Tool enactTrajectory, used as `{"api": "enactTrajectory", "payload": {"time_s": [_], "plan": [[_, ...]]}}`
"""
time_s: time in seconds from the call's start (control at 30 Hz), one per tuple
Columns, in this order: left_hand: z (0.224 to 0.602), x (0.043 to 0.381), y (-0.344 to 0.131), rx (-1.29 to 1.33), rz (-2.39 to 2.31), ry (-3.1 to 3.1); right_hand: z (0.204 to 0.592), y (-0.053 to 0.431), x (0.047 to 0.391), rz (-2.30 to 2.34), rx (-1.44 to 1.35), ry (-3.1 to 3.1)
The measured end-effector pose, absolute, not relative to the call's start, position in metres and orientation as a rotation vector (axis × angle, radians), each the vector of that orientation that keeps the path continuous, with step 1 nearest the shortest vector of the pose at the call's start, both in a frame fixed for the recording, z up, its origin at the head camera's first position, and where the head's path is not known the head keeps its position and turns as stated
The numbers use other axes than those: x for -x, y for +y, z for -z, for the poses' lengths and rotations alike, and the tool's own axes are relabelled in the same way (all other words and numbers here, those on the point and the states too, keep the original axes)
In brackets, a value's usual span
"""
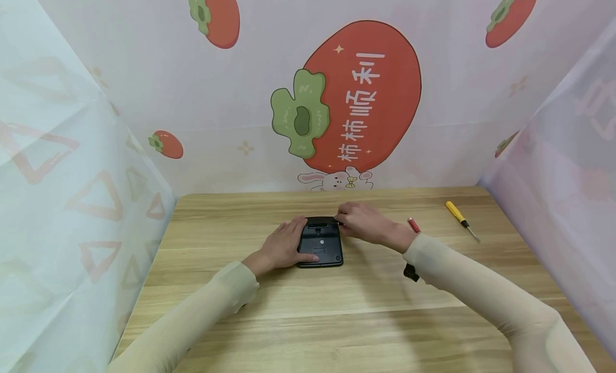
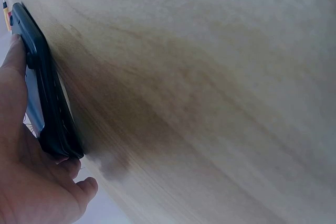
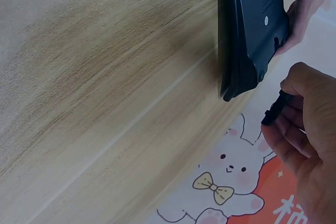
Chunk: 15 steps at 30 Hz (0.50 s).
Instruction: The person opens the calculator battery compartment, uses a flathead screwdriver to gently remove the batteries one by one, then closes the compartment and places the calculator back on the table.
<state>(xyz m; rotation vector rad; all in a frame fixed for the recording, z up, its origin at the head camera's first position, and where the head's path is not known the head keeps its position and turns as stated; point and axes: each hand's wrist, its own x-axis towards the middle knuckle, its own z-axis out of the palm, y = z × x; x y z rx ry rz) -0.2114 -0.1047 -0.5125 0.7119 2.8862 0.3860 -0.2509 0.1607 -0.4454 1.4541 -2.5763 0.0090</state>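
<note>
A black calculator [image 1: 320, 244] lies face down on the wooden table, its battery slot uncovered near the far end. My left hand [image 1: 284, 243] grips it from the left side, thumb across the back and fingers along the edge; the left wrist view shows the same calculator [image 2: 44, 85] edge-on. Beyond its far right corner, my right hand [image 1: 366, 223] pinches a small black battery cover [image 3: 275, 109] between thumb and fingers. In the right wrist view this cover is apart from the calculator [image 3: 257, 30].
A red battery [image 1: 414, 225] lies on the table [image 1: 308, 330] beside my right wrist. Farther right is a screwdriver [image 1: 457, 214] with a yellow handle. Printed cloth walls [image 1: 250, 105] stand at the back and both sides of the table.
</note>
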Motion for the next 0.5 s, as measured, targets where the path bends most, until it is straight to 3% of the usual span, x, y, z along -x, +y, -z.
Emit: {"api": "enactTrajectory", "payload": {"time_s": [0.5], "plan": [[0.511, 0.211, -0.105, -0.699, -0.396, 2.872, 0.447, 0.144, 0.25, 0.02, -1.467, -2.651]]}}
